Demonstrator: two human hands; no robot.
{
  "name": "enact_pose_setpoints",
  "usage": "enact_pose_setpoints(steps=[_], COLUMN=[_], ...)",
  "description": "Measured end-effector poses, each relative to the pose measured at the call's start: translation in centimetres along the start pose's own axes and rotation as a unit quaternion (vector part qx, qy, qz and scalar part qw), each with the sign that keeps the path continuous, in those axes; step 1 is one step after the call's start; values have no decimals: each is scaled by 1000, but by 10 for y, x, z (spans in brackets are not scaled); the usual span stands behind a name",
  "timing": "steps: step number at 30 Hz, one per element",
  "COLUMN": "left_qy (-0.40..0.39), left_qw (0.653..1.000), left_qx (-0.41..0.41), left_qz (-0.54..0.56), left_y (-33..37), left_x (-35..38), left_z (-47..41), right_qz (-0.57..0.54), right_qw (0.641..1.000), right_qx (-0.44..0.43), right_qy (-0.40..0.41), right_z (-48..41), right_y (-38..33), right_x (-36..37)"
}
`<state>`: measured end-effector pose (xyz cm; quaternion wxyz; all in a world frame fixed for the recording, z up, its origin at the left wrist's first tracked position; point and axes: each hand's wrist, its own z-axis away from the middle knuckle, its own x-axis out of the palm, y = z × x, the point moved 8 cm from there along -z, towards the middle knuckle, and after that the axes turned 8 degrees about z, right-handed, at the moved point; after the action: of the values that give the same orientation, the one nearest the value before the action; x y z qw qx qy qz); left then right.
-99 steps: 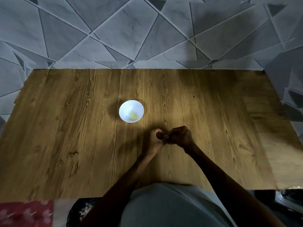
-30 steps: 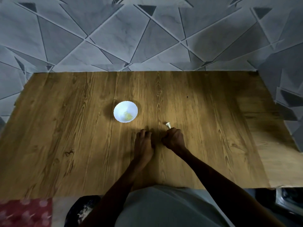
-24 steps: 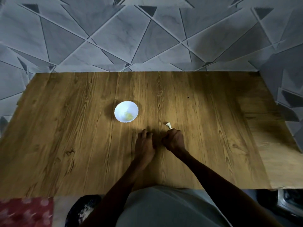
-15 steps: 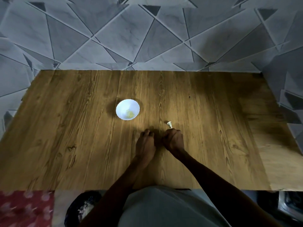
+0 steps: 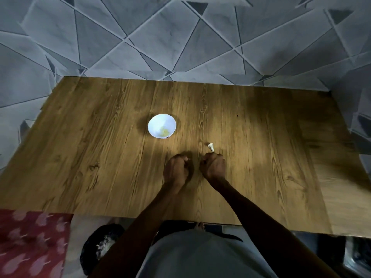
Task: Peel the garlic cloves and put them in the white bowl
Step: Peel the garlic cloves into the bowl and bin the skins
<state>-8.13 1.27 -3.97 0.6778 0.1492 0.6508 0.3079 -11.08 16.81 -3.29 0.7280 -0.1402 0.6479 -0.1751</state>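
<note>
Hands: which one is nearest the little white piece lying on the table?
The right hand: the white piece lies just beyond its knuckles, while the left hand sits farther over, on the white bowl's side.

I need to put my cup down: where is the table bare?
Bare: left of the white bowl to the table edge, right of the right hand, and behind the bowl up to the far edge. Crowded: between bowl, left hand and the small white piece.
</note>
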Motion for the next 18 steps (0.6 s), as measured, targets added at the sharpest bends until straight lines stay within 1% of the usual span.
enact_pose_setpoints(steps=[4,6,8,10,11,13,15,18], left_qy=[-7,-18,-36,-66,-80,-108,-118,-114], left_qw=[999,997,992,981,973,950,931,925], left_qx=[-9,-2,0,-9,-19,-45,-59,-66], left_qz=[35,75,125,181,216,290,340,356], left_y=[-6,-6,-8,-10,-10,-7,-1,2], left_x=[4,5,6,8,10,13,14,12], left_z=[-4,-8,-11,-13,-14,-13,-12,-14], right_qz=[3,-24,-109,-221,-257,-294,-328,-366], right_qw=[1000,1000,994,972,962,951,941,924], right_qx=[-13,-14,19,68,82,74,46,47], right_qy=[6,-1,-17,-35,-43,-58,-75,-99], right_z=[1,-6,-13,-15,-11,-4,1,3], right_y=[0,7,20,32,35,34,28,21], right_x=[0,1,5,11,11,10,6,6])
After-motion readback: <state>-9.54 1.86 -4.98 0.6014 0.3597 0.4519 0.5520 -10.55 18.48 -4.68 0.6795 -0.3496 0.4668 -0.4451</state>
